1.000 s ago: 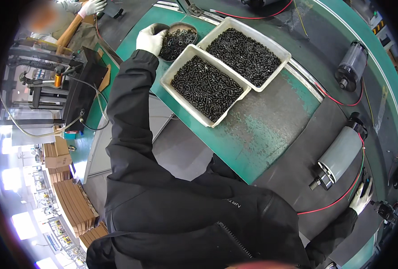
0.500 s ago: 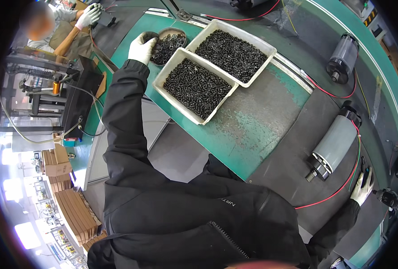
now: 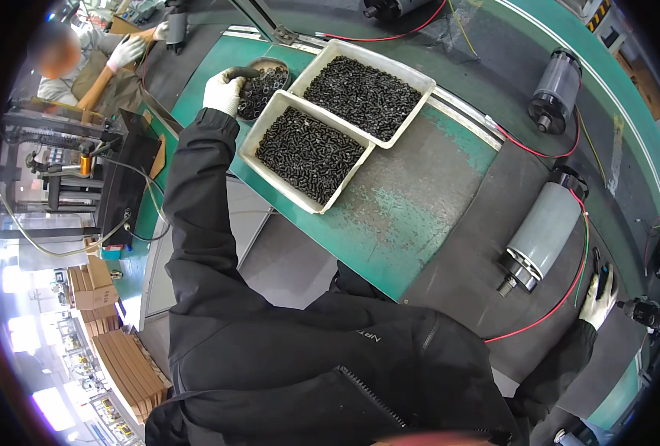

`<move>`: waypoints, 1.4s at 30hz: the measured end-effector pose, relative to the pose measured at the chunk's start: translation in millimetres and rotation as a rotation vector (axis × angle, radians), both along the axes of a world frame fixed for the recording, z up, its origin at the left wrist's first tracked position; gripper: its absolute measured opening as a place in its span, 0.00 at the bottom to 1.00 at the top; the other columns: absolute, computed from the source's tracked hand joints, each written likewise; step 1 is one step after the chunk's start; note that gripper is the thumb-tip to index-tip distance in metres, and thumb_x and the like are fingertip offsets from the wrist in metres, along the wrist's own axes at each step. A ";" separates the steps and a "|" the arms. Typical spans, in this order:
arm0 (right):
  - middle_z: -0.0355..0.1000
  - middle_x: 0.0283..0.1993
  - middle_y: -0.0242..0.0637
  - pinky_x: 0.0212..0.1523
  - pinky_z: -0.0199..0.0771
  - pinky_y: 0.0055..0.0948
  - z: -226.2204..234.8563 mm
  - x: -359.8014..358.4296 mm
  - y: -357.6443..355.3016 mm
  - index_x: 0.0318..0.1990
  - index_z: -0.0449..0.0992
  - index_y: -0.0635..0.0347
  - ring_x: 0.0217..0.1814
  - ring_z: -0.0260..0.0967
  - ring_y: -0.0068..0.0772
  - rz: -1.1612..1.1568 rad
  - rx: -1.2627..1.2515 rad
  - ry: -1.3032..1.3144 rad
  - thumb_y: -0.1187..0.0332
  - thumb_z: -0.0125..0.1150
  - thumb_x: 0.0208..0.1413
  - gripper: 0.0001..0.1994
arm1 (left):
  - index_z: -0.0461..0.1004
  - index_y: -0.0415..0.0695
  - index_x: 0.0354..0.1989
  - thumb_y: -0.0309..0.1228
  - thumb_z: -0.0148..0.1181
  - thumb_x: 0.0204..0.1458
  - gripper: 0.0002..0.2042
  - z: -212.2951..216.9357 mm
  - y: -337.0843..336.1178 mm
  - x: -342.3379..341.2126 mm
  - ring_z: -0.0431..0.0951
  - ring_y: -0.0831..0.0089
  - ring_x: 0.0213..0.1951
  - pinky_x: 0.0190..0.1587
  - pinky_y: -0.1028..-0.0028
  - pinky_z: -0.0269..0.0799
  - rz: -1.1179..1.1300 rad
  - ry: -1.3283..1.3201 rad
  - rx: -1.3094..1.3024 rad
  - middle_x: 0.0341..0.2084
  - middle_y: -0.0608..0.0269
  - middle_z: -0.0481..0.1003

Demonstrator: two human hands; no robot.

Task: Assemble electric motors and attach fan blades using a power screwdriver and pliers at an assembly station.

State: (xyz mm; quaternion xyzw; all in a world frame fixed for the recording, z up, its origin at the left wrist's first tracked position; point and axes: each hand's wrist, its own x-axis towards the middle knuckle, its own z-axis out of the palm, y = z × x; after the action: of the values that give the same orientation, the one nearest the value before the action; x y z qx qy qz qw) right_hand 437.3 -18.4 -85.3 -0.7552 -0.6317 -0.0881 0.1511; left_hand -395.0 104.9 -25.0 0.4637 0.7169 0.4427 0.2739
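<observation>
My left hand, in a white glove with dark fingertips, is at the near left rim of a round dish of small black rings. Its fingers curl over the rings; whatever they pinch is hidden. At the far right, my right hand, also gloved, is closed around a slim dark hand tool close to the mat. The tool's exact kind is unclear. Left of it lies a grey cylindrical motor with a threaded shaft and red and green leads.
Two white bins of small black cylindrical parts stand beside the dish on the green bench. A second motor lies farther back, and another at the top edge. A co-worker works at upper left, near a machine fixture.
My left fingers have shifted over the dish, with the dark fingertips pointing farther across it. The right hand stays by the tool. The co-worker's hands have parted, and the whole view has shifted slightly.
</observation>
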 end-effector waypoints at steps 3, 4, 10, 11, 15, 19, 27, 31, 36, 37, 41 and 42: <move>0.60 0.61 0.48 0.62 0.55 0.43 -2.3 2.2 0.5 0.62 0.65 0.44 0.63 0.57 0.49 0.009 0.006 0.001 0.51 0.51 0.59 0.24 | 0.74 0.36 0.43 0.20 0.50 0.53 0.11 5.1 -0.9 18.2 0.69 0.83 0.24 0.27 0.83 0.65 0.014 0.136 0.078 0.25 0.67 0.74; 0.60 0.61 0.48 0.62 0.55 0.43 -2.1 2.1 0.7 0.62 0.65 0.44 0.63 0.57 0.49 0.008 0.008 0.003 0.51 0.51 0.59 0.24 | 0.74 0.36 0.42 0.21 0.51 0.53 0.10 7.7 -1.2 22.6 0.69 0.84 0.24 0.27 0.83 0.65 0.029 0.197 0.132 0.26 0.67 0.74; 0.61 0.60 0.48 0.62 0.55 0.43 -0.8 1.8 0.0 0.62 0.65 0.45 0.63 0.57 0.49 0.008 0.003 0.013 0.51 0.51 0.58 0.25 | 0.75 0.39 0.40 0.21 0.50 0.54 0.09 2.6 1.2 10.0 0.71 0.80 0.27 0.29 0.80 0.67 0.010 0.154 0.100 0.28 0.65 0.75; 0.61 0.60 0.48 0.62 0.55 0.43 -1.3 2.4 0.5 0.62 0.65 0.46 0.63 0.57 0.49 0.016 0.005 0.012 0.51 0.51 0.58 0.25 | 0.75 0.41 0.40 0.20 0.50 0.53 0.09 -0.2 1.3 6.3 0.74 0.76 0.28 0.30 0.77 0.69 0.018 0.158 0.102 0.28 0.62 0.76; 0.62 0.59 0.48 0.62 0.55 0.43 2.0 -0.8 -0.6 0.61 0.65 0.48 0.62 0.57 0.50 0.029 0.020 -0.001 0.51 0.51 0.58 0.25 | 0.76 0.49 0.39 0.24 0.50 0.50 0.11 22.9 -2.4 27.2 0.74 0.50 0.40 0.43 0.61 0.71 -0.189 1.109 0.068 0.34 0.51 0.73; 0.62 0.58 0.49 0.61 0.57 0.42 -1.0 0.3 -6.0 0.58 0.66 0.54 0.61 0.59 0.49 -0.084 0.005 -0.116 0.49 0.50 0.59 0.25 | 0.68 0.48 0.42 0.25 0.46 0.53 0.09 52.2 9.8 31.6 0.74 0.49 0.40 0.42 0.59 0.70 -0.362 1.376 -0.149 0.35 0.50 0.73; 0.65 0.40 0.31 0.45 0.61 0.20 11.6 -7.0 -14.8 0.49 0.69 0.65 0.42 0.59 0.20 -0.223 0.321 0.692 0.54 0.55 0.60 0.21 | 0.67 0.44 0.38 0.27 0.53 0.50 0.08 46.0 14.2 19.8 0.73 0.48 0.42 0.43 0.57 0.69 -0.324 1.382 -0.237 0.36 0.48 0.73; 0.66 0.41 0.30 0.45 0.61 0.19 18.8 -8.4 -22.2 0.50 0.69 0.65 0.42 0.60 0.19 -0.088 0.362 0.793 0.59 0.57 0.60 0.19 | 0.68 0.45 0.40 0.28 0.51 0.51 0.08 48.8 13.0 23.1 0.74 0.49 0.43 0.45 0.57 0.69 -0.296 1.385 -0.289 0.36 0.48 0.74; 0.68 0.54 0.37 0.54 0.60 0.21 62.5 -58.0 -41.6 0.55 0.67 0.66 0.51 0.64 0.24 0.022 0.331 0.926 0.65 0.57 0.59 0.19 | 0.71 0.40 0.43 0.27 0.53 0.50 0.11 63.5 -1.5 64.4 0.77 0.56 0.38 0.41 0.66 0.72 -0.246 0.976 -0.042 0.35 0.51 0.75; 0.67 0.56 0.39 0.55 0.60 0.23 69.7 -75.1 -37.3 0.55 0.67 0.66 0.53 0.64 0.26 0.142 0.308 0.953 0.66 0.59 0.57 0.21 | 0.72 0.38 0.41 0.27 0.54 0.49 0.11 74.3 -38.6 105.7 0.77 0.62 0.35 0.39 0.70 0.72 -0.240 0.373 0.088 0.33 0.53 0.75; 0.68 0.51 0.44 0.52 0.65 0.30 118.6 -167.2 -43.3 0.54 0.70 0.66 0.49 0.66 0.32 0.421 0.177 0.696 0.71 0.61 0.46 0.24 | 0.71 0.33 0.42 0.32 0.58 0.50 0.15 78.6 -74.5 305.9 0.74 0.78 0.27 0.31 0.79 0.70 -0.729 -0.390 -0.091 0.24 0.60 0.73; 0.69 0.48 0.45 0.50 0.67 0.31 133.8 -184.4 -35.2 0.52 0.72 0.66 0.47 0.66 0.34 0.570 0.159 0.566 0.72 0.62 0.43 0.24 | 0.70 0.33 0.42 0.31 0.60 0.49 0.15 81.2 -80.7 337.3 0.73 0.78 0.26 0.29 0.80 0.69 -0.793 -0.565 -0.205 0.24 0.62 0.73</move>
State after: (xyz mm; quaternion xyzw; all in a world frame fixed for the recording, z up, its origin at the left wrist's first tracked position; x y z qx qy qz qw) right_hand 252.9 -53.6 48.6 -0.5301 -0.7405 0.1199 0.3953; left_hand -57.7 24.2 56.2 0.5332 0.4227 0.3401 0.6491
